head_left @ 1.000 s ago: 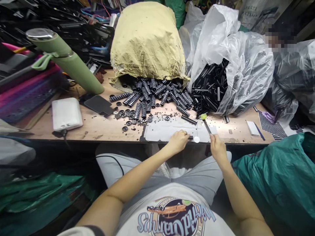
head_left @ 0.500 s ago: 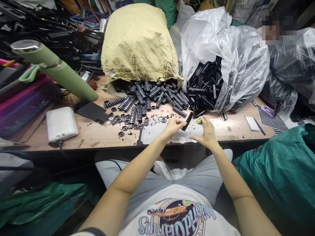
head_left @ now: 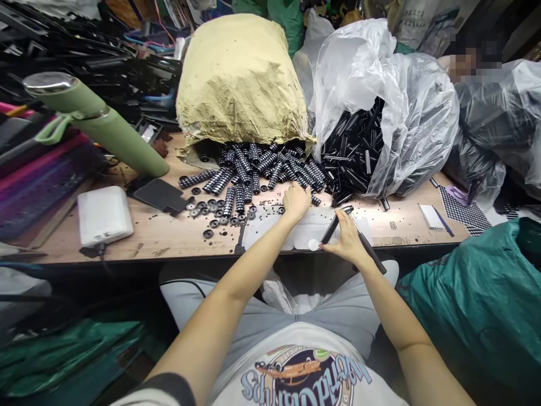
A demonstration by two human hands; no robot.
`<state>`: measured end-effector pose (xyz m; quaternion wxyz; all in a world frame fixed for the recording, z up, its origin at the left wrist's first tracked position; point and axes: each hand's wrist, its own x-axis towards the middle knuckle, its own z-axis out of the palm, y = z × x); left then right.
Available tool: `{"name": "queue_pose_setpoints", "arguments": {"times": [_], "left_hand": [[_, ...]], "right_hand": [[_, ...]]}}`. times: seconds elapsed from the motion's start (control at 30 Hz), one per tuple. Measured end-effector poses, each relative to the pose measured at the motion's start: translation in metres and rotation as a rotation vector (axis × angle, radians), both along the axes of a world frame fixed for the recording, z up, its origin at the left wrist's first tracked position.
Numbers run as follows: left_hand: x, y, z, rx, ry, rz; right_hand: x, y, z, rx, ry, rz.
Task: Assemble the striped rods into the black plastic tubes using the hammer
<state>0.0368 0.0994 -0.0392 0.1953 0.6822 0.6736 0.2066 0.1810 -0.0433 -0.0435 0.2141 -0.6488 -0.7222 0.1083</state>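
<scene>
one slim black tube [head_left: 330,230] slants, gripped by the right hand [head_left: 349,241], hold unclear for the left hand [head_left: 297,201].

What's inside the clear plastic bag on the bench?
Through the open mouth of the clear plastic bag, a heap of loose black tubes shows. The depth of the heap and whatever lies under its top layer are hidden.
</scene>
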Motion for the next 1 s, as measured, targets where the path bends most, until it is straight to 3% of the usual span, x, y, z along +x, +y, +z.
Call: {"name": "queue_pose_setpoints", "arguments": {"times": [0.07, 0.2, 0.37, 0.47, 0.6, 0.77, 1.0], "left_hand": [[0.01, 0.009, -0.001, -0.104, -0.018, 0.051], [0.012, 0.007, -0.006, -0.107, -0.219, -0.037], [-0.01, -0.018, -0.003, -0.312, -1.042, -0.091], [-0.021, -0.04, 0.006, -0.387, -1.348, -0.134], [-0.029, -0.065, 0.015, -0.453, -1.395, -0.141], [-0.027, -0.081, 0.018, -0.513, -1.457, -0.006], [-0.019, -0.093, 0.023, -0.559, -1.391, 0.058]], "right_hand": [[-0.001, -0.002, -0.001, -0.013, 0.018, -0.015], [0.001, -0.004, 0.0, -0.001, 0.07, -0.01], [0.002, -0.006, 0.0, 0.029, 0.193, 0.078], [-0.004, -0.003, 0.004, 0.055, 0.274, 0.167], [-0.014, 0.006, 0.014, 0.152, 0.339, 0.305], [-0.026, 0.013, 0.022, 0.19, 0.339, 0.44], [-0.033, 0.013, 0.019, 0.051, 0.334, 0.412]]}}
